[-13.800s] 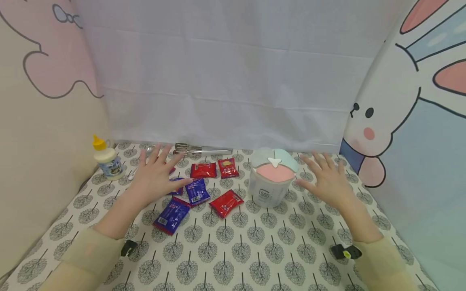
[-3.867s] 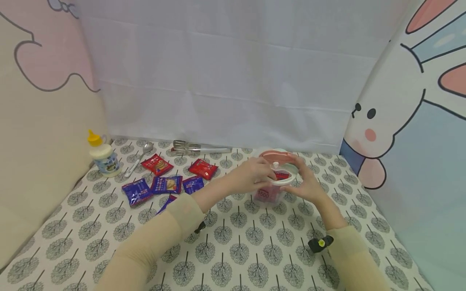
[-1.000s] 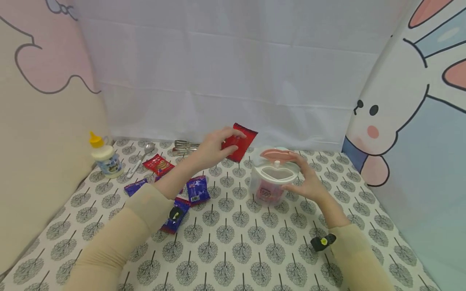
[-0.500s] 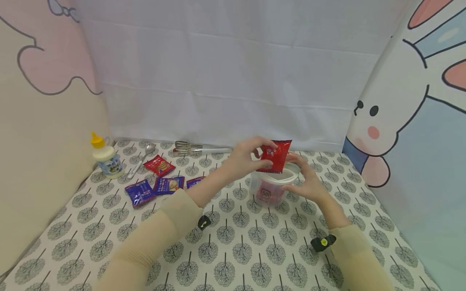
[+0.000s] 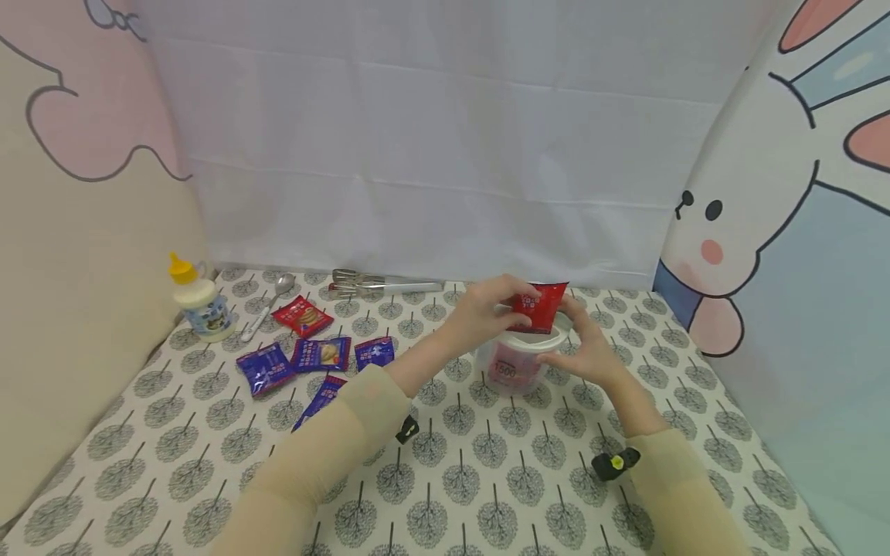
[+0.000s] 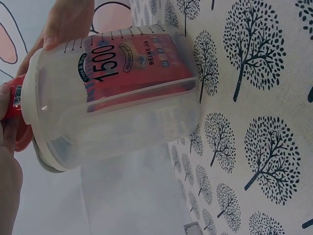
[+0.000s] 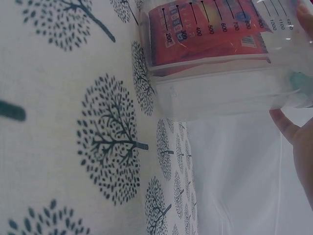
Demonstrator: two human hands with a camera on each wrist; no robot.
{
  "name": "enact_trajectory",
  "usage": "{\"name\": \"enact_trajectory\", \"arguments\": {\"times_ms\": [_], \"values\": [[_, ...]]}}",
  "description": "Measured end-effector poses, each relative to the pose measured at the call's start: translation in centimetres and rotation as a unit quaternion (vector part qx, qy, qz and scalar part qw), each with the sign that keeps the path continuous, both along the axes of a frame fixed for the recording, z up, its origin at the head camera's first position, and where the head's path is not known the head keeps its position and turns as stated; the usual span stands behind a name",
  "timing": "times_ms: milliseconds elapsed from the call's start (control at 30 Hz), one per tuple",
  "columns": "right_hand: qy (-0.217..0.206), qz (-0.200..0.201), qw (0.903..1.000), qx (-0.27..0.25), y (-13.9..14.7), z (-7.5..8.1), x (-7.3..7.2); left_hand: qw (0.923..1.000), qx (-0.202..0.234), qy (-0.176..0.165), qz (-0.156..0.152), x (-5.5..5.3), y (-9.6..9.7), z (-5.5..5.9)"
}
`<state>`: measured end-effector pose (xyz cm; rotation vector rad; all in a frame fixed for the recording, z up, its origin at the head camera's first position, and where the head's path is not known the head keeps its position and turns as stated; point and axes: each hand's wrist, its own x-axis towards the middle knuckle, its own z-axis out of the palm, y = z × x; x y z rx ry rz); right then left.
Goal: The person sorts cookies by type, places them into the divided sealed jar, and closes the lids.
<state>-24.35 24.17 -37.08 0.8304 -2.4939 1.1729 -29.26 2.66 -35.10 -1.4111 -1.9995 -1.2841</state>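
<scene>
The left hand (image 5: pixel 480 313) pinches a red packet (image 5: pixel 547 309) at the mouth of a tub (image 5: pixel 512 374), whose rim the right hand (image 5: pixel 589 345) grips. The wrist views reveal red packaging (image 6: pixel 139 73) inside; the right one shows numbered markings (image 7: pixel 222 24). Only the head view includes the spoon (image 5: pixel 267 309) and bottle (image 5: pixel 208 313). Tree-print cloth (image 5: pixel 445 483) covers the worktop; a white curtain (image 5: pixel 417 154) hangs behind.
</scene>
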Motion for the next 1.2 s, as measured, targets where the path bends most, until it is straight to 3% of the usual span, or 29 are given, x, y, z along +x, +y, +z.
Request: {"name": "enact_trajectory", "arguments": {"times_ms": [167, 300, 567, 700, 833, 933, 1067, 1200], "values": [[0.005, 0.007, 0.9999, -0.009, -0.1, 0.2, -0.1, 0.9969, -0.053, 0.058, -0.001, 0.3, 0.0, -0.6], [0.028, 0.023, 0.9993, -0.011, -0.1, 0.1, -0.2, 0.9883, -0.109, 0.103, 0.030, 0.5, -0.7, -1.2], [0.040, 0.028, 0.9987, -0.014, 0.0, 0.0, -0.3, 0.9779, -0.144, 0.145, 0.045, 0.7, -1.9, -1.7], [0.045, 0.038, 0.9981, -0.018, 0.1, 0.0, -0.4, 0.9626, -0.194, 0.169, 0.084, 0.9, -2.4, -1.8], [0.043, 0.037, 0.9983, -0.015, 0.1, -0.1, -0.4, 0.9479, -0.251, 0.161, 0.112, 1.1, -2.9, -1.9], [0.041, 0.037, 0.9983, -0.018, 0.2, -0.2, -0.4, 0.9532, -0.255, 0.132, 0.095, 1.4, -3.4, -1.7], [0.043, 0.037, 0.9982, -0.021, 0.2, -0.3, -0.4, 0.9713, -0.214, 0.085, 0.060, 1.4, -4.7, -1.2], [0.040, 0.029, 0.9987, -0.014, 0.2, -0.4, -0.3, 0.9801, -0.183, 0.046, 0.061, 1.1, -7.6, -0.4]]}}
